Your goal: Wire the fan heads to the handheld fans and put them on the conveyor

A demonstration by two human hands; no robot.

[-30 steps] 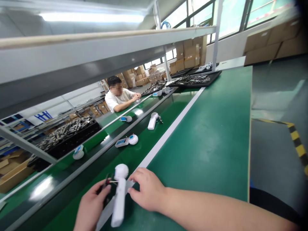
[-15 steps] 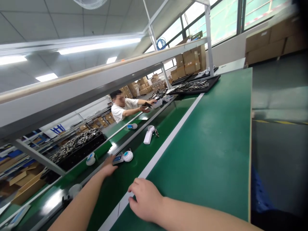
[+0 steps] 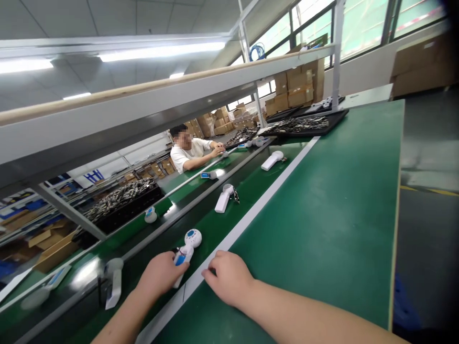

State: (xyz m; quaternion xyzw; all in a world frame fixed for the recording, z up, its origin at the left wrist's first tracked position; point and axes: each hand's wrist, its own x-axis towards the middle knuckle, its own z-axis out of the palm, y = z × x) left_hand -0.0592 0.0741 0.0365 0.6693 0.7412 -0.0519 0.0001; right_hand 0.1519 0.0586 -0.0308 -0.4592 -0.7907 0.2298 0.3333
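My left hand (image 3: 161,273) is closed around the handle of a white handheld fan (image 3: 192,238), which has a round head and a blue panel. The fan is over the dark green belt, its head pointing away from me. My right hand (image 3: 229,277) rests at the white strip (image 3: 247,220) along the belt, its fingers loosely curled with nothing visible in them. Farther up the belt lie a second white fan (image 3: 224,198) and a third one (image 3: 273,161), each with small metallic parts at its head.
A grey rail (image 3: 172,220) divides the belt; more fans lie beyond it. The green tabletop (image 3: 322,229) spans the right. A shelf beam (image 3: 150,102) crosses overhead. A co-worker (image 3: 191,153) handles something across the line. Black trays of metal parts (image 3: 297,125) stand at the back.
My left hand has taken hold of the fan and brought it nearer to me. Another fan now shows farther up the belt. My right hand stays at the strip, its fingers curled closer.
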